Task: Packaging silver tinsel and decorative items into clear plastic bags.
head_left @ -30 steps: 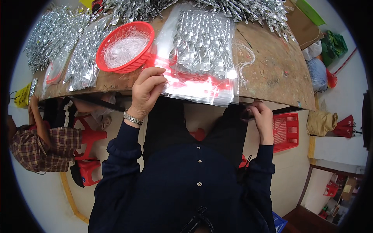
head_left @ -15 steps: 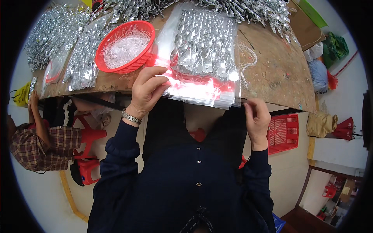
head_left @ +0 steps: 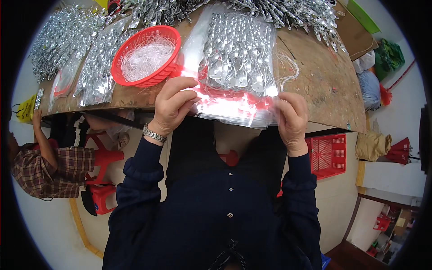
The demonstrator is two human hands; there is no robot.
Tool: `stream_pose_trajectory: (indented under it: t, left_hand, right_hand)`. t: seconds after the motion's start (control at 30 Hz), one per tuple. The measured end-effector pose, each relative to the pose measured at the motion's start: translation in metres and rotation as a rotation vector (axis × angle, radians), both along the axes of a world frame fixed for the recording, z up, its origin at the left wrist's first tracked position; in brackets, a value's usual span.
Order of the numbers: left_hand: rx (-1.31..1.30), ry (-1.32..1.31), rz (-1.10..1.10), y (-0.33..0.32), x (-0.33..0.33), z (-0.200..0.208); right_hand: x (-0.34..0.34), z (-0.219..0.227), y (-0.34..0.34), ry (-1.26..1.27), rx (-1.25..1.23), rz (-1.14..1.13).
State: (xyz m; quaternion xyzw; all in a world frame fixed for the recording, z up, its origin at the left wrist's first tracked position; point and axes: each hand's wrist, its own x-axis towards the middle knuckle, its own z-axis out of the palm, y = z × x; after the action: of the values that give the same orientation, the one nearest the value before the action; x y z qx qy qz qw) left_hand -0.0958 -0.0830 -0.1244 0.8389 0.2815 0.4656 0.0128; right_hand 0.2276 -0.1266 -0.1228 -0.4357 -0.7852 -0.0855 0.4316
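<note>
Flat against the table's near edge lies a clear plastic bag (head_left: 234, 107), with several others layered under it and red areas showing along its front. On its upper part rest rows of shiny silver teardrop-shaped pieces (head_left: 238, 51); whether they are inside the bag or on top I cannot tell. My left hand (head_left: 173, 105) pinches the bag at its left front edge, thumb against fingers. At the right front corner, my right hand (head_left: 293, 119) closes its bent fingers on the bag's edge, with the fingertips partly hidden by glare.
A red basket (head_left: 146, 56) of tangled white thread stands left of the bag. Loose white threads (head_left: 288, 69) lie to its right. More silver strands (head_left: 65, 38) cover the table's far side. A red crate (head_left: 328, 155) sits below at right; a co-worker's hand (head_left: 37, 118) shows at left.
My right hand has moved up and left from beside the bag's corner onto its right edge, fingers closing there. My left hand keeps its pinch, nearly still.
</note>
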Motion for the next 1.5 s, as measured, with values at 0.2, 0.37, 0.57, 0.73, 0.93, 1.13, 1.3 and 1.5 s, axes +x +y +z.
stream_pose_trajectory:
  t: [0.2, 0.37, 0.57, 0.73, 0.93, 1.13, 1.3, 1.5]
  left_hand:
    - [-0.192, -0.216, -0.104, 0.002, 0.0, -0.002]
    - [-0.326, -0.314, -0.107, 0.003, 0.002, -0.006]
    - [-0.477, -0.436, -0.105, 0.004, 0.006, -0.009]
    - [-0.666, -0.531, -0.109, 0.002, 0.01, -0.004]
    - [-0.666, -0.452, -0.159, 0.008, 0.004, -0.004]
    - [-0.339, -0.27, -0.109, 0.013, 0.004, 0.004]
    - [-0.454, -0.33, -0.173, 0.011, 0.008, 0.005]
    - [-0.533, -0.349, 0.003, 0.009, 0.015, 0.007]
  right_hand:
    - [-0.005, 0.0, 0.006, 0.242, -0.083, 0.103]
    - [-0.004, -0.013, 0.008, 0.553, -0.282, 0.172]
    - [-0.011, -0.012, 0.007, 0.742, -0.429, 0.124]
    - [-0.01, -0.007, 0.008, 0.689, -0.522, 0.056]
    - [-0.01, -0.007, 0.009, 0.63, -0.542, 0.019]
    - [-0.008, -0.009, 0.01, 0.609, -0.544, 0.004]
    - [-0.009, -0.011, 0.01, 0.594, -0.455, 0.044]
    - [-0.015, -0.011, 0.012, 0.666, -0.482, 0.015]
